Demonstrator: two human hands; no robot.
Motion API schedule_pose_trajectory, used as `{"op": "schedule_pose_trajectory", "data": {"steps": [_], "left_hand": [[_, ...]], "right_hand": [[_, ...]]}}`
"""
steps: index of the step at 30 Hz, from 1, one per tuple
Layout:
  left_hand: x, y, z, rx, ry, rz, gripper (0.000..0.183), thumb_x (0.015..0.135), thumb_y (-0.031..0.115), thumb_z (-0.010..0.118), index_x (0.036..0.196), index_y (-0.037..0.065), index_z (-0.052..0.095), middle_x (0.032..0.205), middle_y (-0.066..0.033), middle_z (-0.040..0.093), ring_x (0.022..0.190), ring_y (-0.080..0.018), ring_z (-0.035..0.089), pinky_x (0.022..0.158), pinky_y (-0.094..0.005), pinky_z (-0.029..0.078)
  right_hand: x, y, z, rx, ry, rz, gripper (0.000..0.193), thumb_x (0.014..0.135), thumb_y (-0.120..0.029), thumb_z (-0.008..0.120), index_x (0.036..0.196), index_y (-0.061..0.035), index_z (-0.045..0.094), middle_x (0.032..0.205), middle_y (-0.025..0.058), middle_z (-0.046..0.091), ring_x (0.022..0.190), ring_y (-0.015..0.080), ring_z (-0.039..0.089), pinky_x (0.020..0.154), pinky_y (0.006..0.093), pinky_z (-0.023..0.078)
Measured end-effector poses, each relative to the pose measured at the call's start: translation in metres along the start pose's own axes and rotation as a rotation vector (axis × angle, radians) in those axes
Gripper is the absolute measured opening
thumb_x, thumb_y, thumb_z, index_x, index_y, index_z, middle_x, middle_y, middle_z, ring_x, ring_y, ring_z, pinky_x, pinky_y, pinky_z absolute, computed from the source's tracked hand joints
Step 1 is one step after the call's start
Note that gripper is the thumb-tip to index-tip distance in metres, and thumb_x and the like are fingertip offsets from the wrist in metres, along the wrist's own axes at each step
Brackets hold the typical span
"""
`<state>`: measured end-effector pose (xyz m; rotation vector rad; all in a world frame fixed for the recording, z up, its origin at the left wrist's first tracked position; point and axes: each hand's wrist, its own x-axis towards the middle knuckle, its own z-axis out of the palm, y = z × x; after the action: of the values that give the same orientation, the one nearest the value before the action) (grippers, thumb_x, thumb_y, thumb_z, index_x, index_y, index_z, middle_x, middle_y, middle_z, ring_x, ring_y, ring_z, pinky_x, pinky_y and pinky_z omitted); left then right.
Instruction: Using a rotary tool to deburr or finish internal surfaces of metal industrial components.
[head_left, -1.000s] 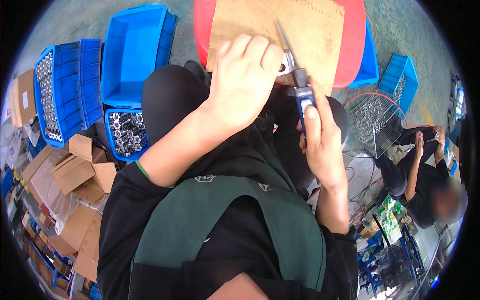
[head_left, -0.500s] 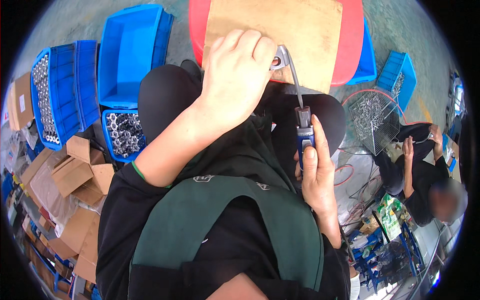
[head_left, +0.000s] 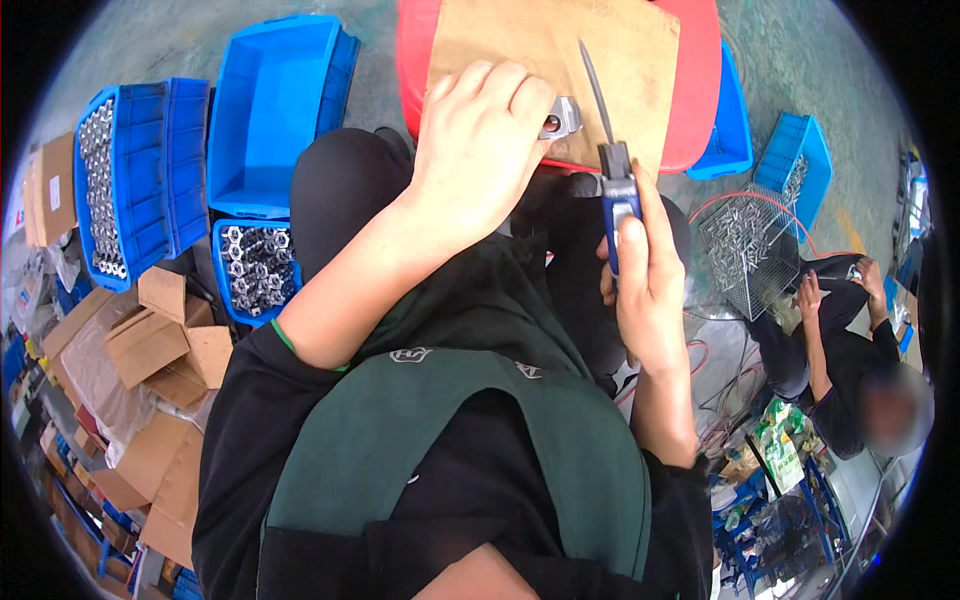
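Observation:
On the cardboard sheet laid over a red stool, my left hand is closed round a small silver metal part with a round hole. Most of that part is hidden under the fingers. My right hand grips a blue and black file tool, thumb along its body. The tool's long, thin file blade points up and away over the cardboard, a short gap to the right of the metal part.
Blue bins with metal parts stand at my left, beside a bare blue bin. Cardboard boxes lie lower left. Right, a wire basket holds metal pieces near a red hose and a seated person.
The file blade has come off the metal part and swung clear to its right, as my right hand moved slightly up and right. My left hand keeps its hold on the part.

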<state>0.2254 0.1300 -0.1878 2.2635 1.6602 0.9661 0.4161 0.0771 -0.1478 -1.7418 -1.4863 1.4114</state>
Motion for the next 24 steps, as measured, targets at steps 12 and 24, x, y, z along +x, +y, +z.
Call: {"op": "schedule_pose_trajectory", "data": {"steps": [12,24], "left_hand": [[0.007,-0.001,-0.003,0.006,-0.043,-0.026,0.028,0.073,0.012,0.073,0.094,0.002,0.057,0.088,-0.0138,0.059,0.083,-0.0341,0.059,0.072,-0.0421,0.047],[0.007,0.002,0.003,0.06,-0.05,0.021,0.031,0.069,0.009,0.074,0.094,0.003,0.057,0.089,-0.0111,0.056,0.086,-0.0306,0.057,0.076,-0.0404,0.045]], "right_hand": [[-0.044,0.003,-0.012,0.03,-0.02,0.078,0.048,0.103,-0.028,0.039,0.148,-0.0151,0.029,0.075,0.0004,0.053,0.052,0.0025,0.044,0.046,0.0174,0.036],[-0.037,0.01,-0.005,-0.11,-0.043,0.093,0.046,0.103,-0.022,0.038,0.148,-0.018,0.031,0.074,-0.0016,0.051,0.053,0.0018,0.04,0.047,0.0171,0.035]]}}
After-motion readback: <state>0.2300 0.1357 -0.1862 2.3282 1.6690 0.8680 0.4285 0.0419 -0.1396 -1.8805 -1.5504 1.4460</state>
